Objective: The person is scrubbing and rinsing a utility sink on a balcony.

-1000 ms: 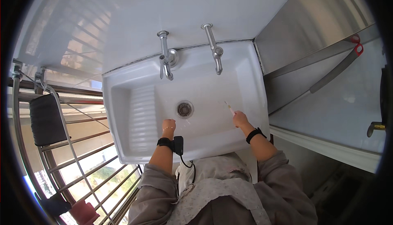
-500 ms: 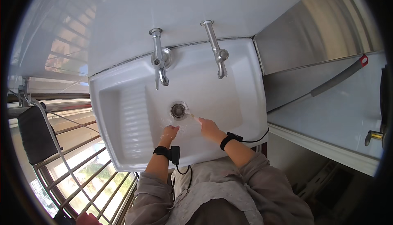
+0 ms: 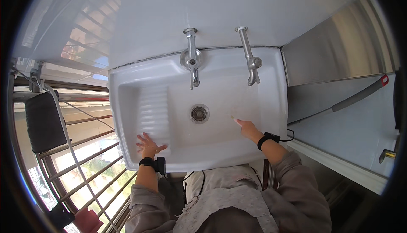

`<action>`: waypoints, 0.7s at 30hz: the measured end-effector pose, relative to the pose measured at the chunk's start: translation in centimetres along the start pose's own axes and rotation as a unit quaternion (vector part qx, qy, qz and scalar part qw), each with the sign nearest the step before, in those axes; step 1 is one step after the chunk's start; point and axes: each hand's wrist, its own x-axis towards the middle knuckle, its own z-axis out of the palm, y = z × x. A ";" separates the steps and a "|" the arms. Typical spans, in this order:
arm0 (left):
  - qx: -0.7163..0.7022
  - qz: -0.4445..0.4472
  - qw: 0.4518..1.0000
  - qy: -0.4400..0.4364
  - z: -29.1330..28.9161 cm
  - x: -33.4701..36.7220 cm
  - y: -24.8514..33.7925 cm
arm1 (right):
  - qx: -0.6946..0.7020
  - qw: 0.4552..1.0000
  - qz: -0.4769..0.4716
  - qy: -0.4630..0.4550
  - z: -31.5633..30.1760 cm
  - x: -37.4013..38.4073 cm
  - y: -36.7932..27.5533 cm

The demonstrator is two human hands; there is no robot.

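Observation:
My left hand (image 3: 148, 145) is spread open at the near end of the ribbed washboard (image 3: 153, 110) moulded into the white sink (image 3: 182, 156). A few drops of water show on its skin, and nothing is in it. On the right side of the basin my right hand (image 3: 250, 130) is closed around a slim, pale pinkish stick that looks like a toothbrush (image 3: 236, 120). Its greenish-white tip points up and left, close to the basin floor. The round metal drain (image 3: 199, 113) lies between my hands, nearer the middle.
Two metal taps, a left one (image 3: 193, 63) and a right one (image 3: 252, 63), come out of the wall above the sink. A long grey-handled tool (image 3: 360, 95) leans at the right. Window bars (image 3: 89, 152) and a black pad (image 3: 45, 120) are on the left.
My left hand has moved left from near the drain to the washboard, and its fingers have spread. My right hand has carried the toothbrush rightward, away from the drain. The view has shifted.

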 end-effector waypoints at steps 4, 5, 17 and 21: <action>-0.012 0.031 0.999 0.019 1.7 2.1 -1.0 | -0.029 0.991 -0.083 -0.102 3.6 0.0 -7.4; -0.016 0.030 0.999 0.017 1.3 1.7 -0.4 | -0.051 0.987 -0.094 -0.116 4.2 0.7 -9.0; -0.037 0.033 0.999 0.020 0.7 1.2 -0.4 | -0.109 0.986 0.005 0.124 -1.6 10.7 -10.7; -0.065 0.060 0.995 0.039 1.2 1.5 -0.9 | -0.110 0.977 0.123 0.137 -5.9 7.3 -2.6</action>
